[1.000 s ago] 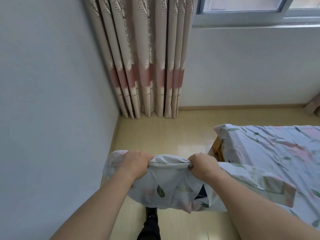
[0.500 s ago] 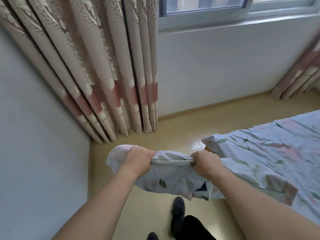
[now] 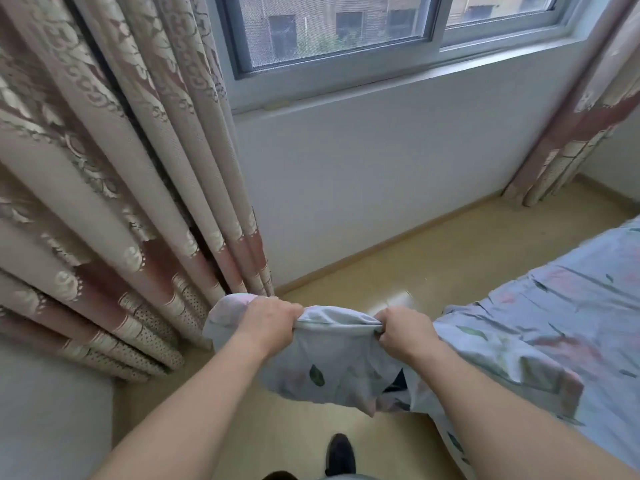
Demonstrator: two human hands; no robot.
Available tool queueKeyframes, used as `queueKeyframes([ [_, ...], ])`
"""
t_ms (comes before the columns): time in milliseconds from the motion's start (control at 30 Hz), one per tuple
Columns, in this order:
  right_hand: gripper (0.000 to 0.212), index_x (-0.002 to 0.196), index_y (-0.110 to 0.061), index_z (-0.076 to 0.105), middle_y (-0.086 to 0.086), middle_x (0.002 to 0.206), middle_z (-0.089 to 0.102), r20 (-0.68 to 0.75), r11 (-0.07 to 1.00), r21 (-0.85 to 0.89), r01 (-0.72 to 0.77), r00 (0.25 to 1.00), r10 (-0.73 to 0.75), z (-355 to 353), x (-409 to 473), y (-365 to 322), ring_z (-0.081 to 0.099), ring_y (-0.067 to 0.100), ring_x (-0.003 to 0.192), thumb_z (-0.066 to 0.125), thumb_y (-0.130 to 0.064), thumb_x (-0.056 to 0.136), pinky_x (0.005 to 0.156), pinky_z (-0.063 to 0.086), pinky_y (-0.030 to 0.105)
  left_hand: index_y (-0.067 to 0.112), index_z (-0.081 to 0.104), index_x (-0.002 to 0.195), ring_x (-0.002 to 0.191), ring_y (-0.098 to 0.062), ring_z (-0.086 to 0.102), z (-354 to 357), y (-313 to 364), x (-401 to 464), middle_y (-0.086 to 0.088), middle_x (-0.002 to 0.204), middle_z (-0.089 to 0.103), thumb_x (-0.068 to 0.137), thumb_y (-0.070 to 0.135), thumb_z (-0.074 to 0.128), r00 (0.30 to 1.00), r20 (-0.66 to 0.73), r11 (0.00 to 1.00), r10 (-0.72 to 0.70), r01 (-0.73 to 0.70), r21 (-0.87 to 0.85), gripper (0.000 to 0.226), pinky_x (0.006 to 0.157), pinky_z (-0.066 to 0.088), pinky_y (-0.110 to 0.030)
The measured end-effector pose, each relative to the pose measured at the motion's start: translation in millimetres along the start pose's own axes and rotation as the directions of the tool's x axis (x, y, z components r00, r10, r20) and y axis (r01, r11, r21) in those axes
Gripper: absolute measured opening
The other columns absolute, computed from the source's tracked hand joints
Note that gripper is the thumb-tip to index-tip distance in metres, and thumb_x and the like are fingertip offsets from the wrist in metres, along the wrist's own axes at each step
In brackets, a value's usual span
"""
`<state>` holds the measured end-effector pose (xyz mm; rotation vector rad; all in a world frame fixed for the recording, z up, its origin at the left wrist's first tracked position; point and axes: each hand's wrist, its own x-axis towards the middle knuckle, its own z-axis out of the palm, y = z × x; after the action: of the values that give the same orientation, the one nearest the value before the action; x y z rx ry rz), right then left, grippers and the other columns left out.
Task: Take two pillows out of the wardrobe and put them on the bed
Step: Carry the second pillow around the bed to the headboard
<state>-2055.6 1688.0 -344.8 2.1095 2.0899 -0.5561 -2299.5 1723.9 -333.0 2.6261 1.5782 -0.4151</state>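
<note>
A pillow in a pale, leaf-printed case was held out in front of the body, above the floor and just beside the near corner of the bed. Its upper edge was bunched into folds between the two hands. The left hand was clamped on the left part of that edge, the fingers curled over the cloth, and a rounded corner of the pillow was seen beyond it, close to the curtain. The right hand was likewise closed round the gathered cloth, near the bed's corner. The lower part of the pillow hung slack below the hands, and its right side was overlapped by the right forearm. The bed was covered with a sheet of the same floral print. A dark shoe was seen on the floor below the pillow. A window stood above the white wall, and a second curtain hung at the far right.
</note>
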Motion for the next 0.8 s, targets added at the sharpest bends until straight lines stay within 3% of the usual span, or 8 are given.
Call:
queueKeyframes([
  [133, 0.018, 0.082, -0.019, 0.063, 0.0, 0.081, 0.065, -0.023, 0.998, 0.018, -0.057, 0.998, 0.057, -27, 51, 19, 0.062, 0.027, 0.078, 0.047, -0.014, 0.076, 0.058, 0.04, 0.028, 0.028, 0.045, 0.082, 0.091, -0.028, 0.061, -18, -13, 69, -0.001, 0.09, 0.068, 0.076, 0.01, 0.047, 0.998, 0.012, 0.998, 0.056, -0.056, -0.018, 0.019, 0.071, 0.041, -0.035],
  [300, 0.016, 0.081, -0.022, 0.061, 0.002, 0.091, 0.066, 0.0, 0.986, 0.02, -0.166, 0.986, 0.166, -55, 119, 39, 0.064, 0.028, 0.089, 0.047, -0.014, 0.081, 0.063, 0.038, 0.027, 0.027, 0.044, 0.083, 0.088, -0.028, 0.059, -41, -27, 162, 0.0, 0.091, 0.066, 0.078, 0.009, 0.047, 0.986, 0.058, 0.987, 0.156, -0.158, 0.034, 0.018, 0.067, 0.031, -0.033],
  [467, 0.015, 0.075, -0.023, 0.057, 0.002, 0.084, 0.061, 0.044, 0.949, 0.064, -0.31, 0.951, 0.307, -83, 192, 59, 0.059, 0.028, 0.079, 0.046, -0.013, 0.078, 0.063, 0.038, 0.027, 0.023, 0.056, 0.095, 0.095, -0.025, 0.062, -63, -47, 274, 0.0, 0.099, 0.066, 0.088, 0.019, 0.046, 0.953, 0.146, 0.962, 0.266, -0.272, 0.019, 0.013, 0.066, 0.035, -0.031],
  [667, 0.017, 0.078, -0.022, 0.061, 0.001, 0.091, 0.068, 0.029, 0.872, 0.132, -0.471, 0.881, 0.472, -123, 255, 87, 0.065, 0.027, 0.089, 0.047, -0.012, 0.078, 0.064, 0.039, 0.027, 0.025, 0.055, 0.093, 0.097, -0.023, 0.061, -102, -48, 398, 0.002, 0.102, 0.066, 0.088, 0.02, 0.044, 0.874, 0.219, 0.892, 0.435, -0.451, 0.027, 0.013, 0.067, 0.038, -0.03],
  [800, 0.02, 0.08, -0.023, 0.062, 0.0, 0.095, 0.068, 0.05, 0.795, 0.177, -0.58, 0.812, 0.582, -145, 275, 123, 0.062, 0.027, 0.087, 0.047, -0.011, 0.078, 0.064, 0.038, 0.028, 0.025, 0.057, 0.096, 0.095, -0.025, 0.061, -126, -23, 461, 0.002, 0.1, 0.065, 0.087, 0.019, 0.044, 0.815, 0.163, 0.815, 0.556, -0.573, 0.084, 0.017, 0.066, 0.038, -0.031],
])
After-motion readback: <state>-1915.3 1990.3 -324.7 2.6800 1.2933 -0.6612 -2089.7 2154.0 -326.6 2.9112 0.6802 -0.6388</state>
